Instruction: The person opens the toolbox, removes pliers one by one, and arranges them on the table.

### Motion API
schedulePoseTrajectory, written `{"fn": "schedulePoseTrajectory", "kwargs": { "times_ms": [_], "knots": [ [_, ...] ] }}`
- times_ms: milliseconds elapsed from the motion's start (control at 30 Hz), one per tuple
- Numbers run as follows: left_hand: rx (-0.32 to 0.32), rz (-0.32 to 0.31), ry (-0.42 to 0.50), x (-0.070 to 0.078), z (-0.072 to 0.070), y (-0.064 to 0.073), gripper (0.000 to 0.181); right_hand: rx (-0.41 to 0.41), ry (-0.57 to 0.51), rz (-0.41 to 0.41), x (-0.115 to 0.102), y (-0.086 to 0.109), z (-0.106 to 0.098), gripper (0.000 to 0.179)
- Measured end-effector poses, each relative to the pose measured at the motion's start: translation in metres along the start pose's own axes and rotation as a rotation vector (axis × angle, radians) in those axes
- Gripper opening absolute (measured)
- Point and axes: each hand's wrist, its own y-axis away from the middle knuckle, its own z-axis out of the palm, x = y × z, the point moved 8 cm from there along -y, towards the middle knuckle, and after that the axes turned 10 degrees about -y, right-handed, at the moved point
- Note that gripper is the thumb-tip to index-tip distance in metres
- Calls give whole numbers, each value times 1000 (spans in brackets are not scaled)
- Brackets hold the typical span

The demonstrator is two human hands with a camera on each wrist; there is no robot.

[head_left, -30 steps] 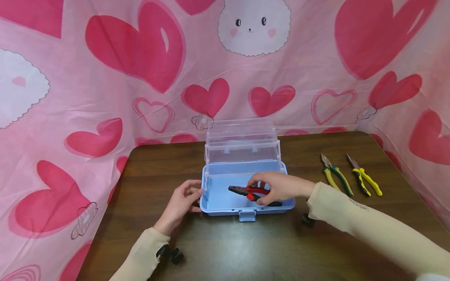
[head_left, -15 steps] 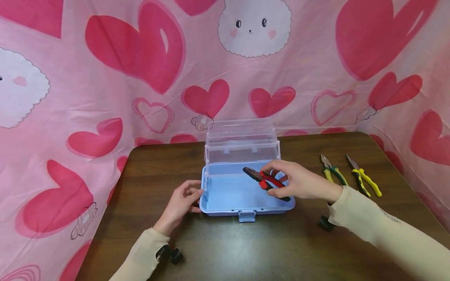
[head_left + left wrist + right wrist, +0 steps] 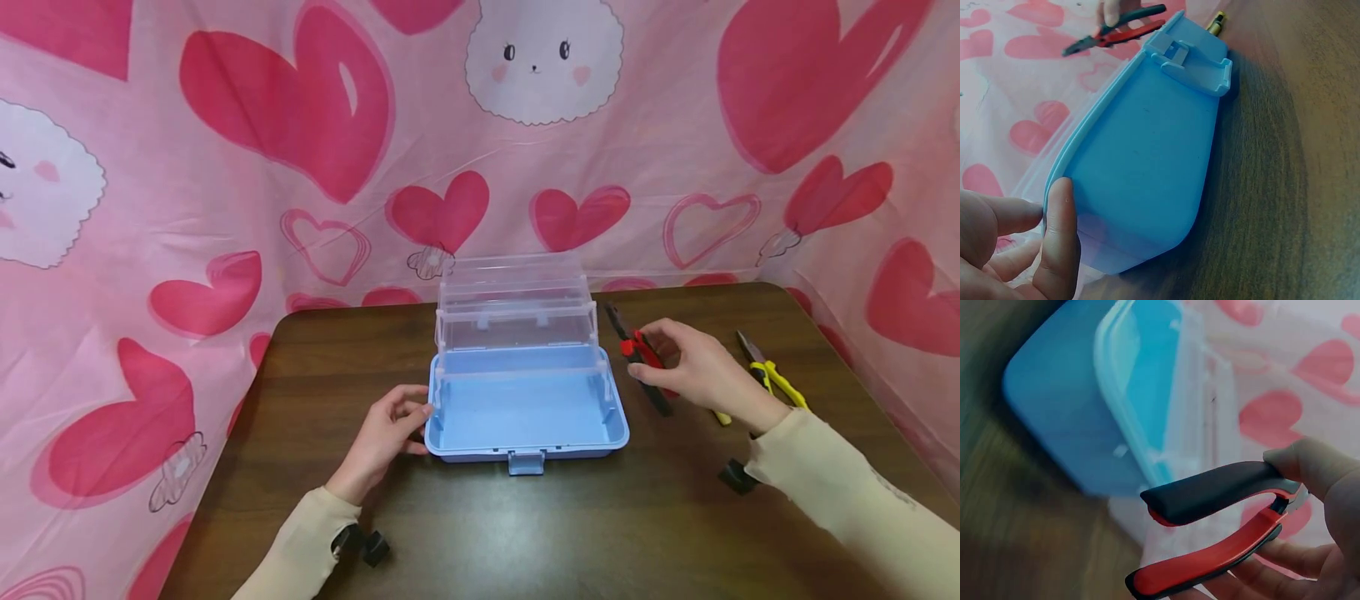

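Observation:
An opened blue toolbox [image 3: 525, 408] with clear folding trays [image 3: 517, 321] raised at its back stands mid-table. My left hand [image 3: 386, 425] holds its left end, thumb and fingers at the rim [image 3: 1054, 169]. To the right of the box, my right hand [image 3: 693, 367] grips red-and-black combination pliers [image 3: 641, 358] above the table, jaws pointing away toward the back. In the right wrist view the two handles of these pliers [image 3: 1210, 494] stand spread apart, the thumb on the black one and fingers by the red one.
Yellow-and-black long-nose pliers [image 3: 776, 379] lie at the table's right. Another pair of pliers is mostly hidden behind my right hand, one yellow handle end [image 3: 722, 417] showing. A pink heart-print cloth [image 3: 337, 233] hangs along the back and sides of the wooden table [image 3: 352, 358].
My right hand has carried the red-and-black pliers from over the box's interior to the right, past its right wall, turning the jaws toward the back. The left hand has stayed at the box's left end.

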Motion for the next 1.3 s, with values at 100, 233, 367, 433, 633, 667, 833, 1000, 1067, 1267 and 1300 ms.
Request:
{"fn": "schedulePoseTrajectory", "kwargs": {
  "times_ms": [100,233,367,433,633,667,833,1000,1067,1267,1300],
  "knots": [
    [0,0,-2,-1,0,0,42,20,21,38,17,-1,-3,55],
    [1,-1,-2,-1,0,0,42,28,54,81,35,-3,-4,59],
    [5,-1,0,-1,0,0,42,23,75,169,55,-5,-2,68],
    [6,1,0,-2,1,-1,42,20,81,216,65,-6,0,71],
    [8,10,4,-1,1,-1,42,-1,118,303,86,-13,8,76],
    [8,12,4,-1,1,-1,42,-5,132,308,88,-14,9,76],
    [9,13,1,-2,1,-1,42,-18,219,321,98,-20,18,71],
    [9,9,13,-2,1,0,41,-27,293,353,104,-27,24,70],
    [9,9,13,-2,0,0,41,-33,312,362,105,-29,26,69],
    [3,10,8,-2,1,0,42,-62,312,387,110,-33,30,63],
    [2,10,9,-1,1,0,42,-67,312,392,110,-33,31,63]
  ]
}}
